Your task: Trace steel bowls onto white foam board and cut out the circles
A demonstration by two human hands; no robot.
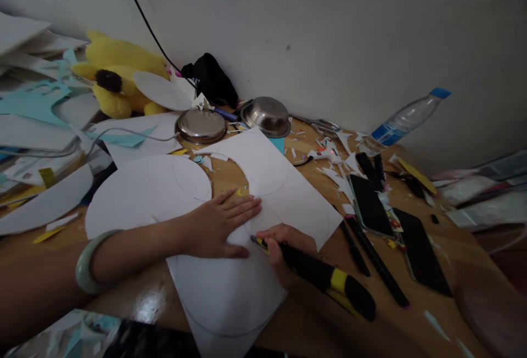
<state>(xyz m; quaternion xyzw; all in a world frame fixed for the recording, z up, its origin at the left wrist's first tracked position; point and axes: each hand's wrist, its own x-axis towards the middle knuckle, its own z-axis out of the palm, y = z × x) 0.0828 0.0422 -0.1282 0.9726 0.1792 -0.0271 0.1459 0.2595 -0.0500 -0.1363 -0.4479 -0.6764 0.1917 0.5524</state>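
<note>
A white sheet of board (230,286) with pencilled circles lies on the wooden table, a large curved piece cut out of its left side. My left hand (224,221) rests flat on it, fingers stretched to the right, a pale green bangle (90,262) on the wrist. In my right hand (288,245) is a black and yellow utility knife (325,275), gripped near its front end. The knife's tip touches or nearly touches the board by a pencil line, just right of my left thumb. A white cut disc (140,193) lies beneath my left forearm.
Two metal bowls (267,115) stand at the back beside a yellow plush toy (123,72). On the right are a glue gun (325,154), scissors (321,124), a tilted water bottle (403,122), phones (370,204) and black pens (379,262). Scraps (337,179) litter the table.
</note>
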